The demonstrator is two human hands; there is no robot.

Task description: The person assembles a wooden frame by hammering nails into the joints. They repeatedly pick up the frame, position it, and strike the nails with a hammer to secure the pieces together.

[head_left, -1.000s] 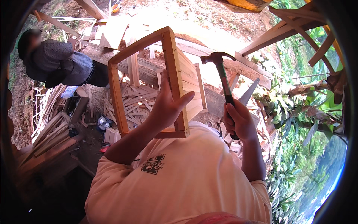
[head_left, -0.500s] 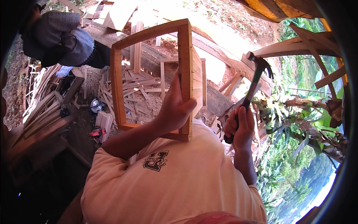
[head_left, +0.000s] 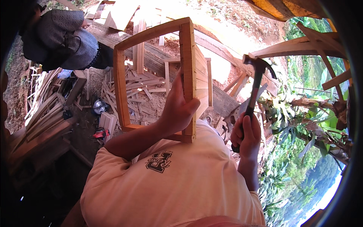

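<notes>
My left hand (head_left: 178, 109) grips the near bar of a wooden frame (head_left: 188, 81), its arm passing through the opening. Rectangular and made of light timber strips, the frame stands upright in front of my chest; its right side shows boards joined edge to edge. My right hand (head_left: 247, 132) is wrapped round the dark handle of a claw hammer (head_left: 258, 70). The hammer points upward, its head to the right of the frame and apart from it. Part of the frame's bar is hidden behind my left fingers.
Scrap wood strips (head_left: 140, 89) lie heaped on the ground beyond the frame, with more stacked timber (head_left: 49, 113) at left. A long beam (head_left: 151, 56) crosses behind. Another person (head_left: 72, 41) is at the far left. Plants (head_left: 302, 121) grow at the right.
My right hand has tilted the hammer slightly more upright, its head shifting a little left. The frame and my left hand hold nearly still. The other person's hand now shows at far left.
</notes>
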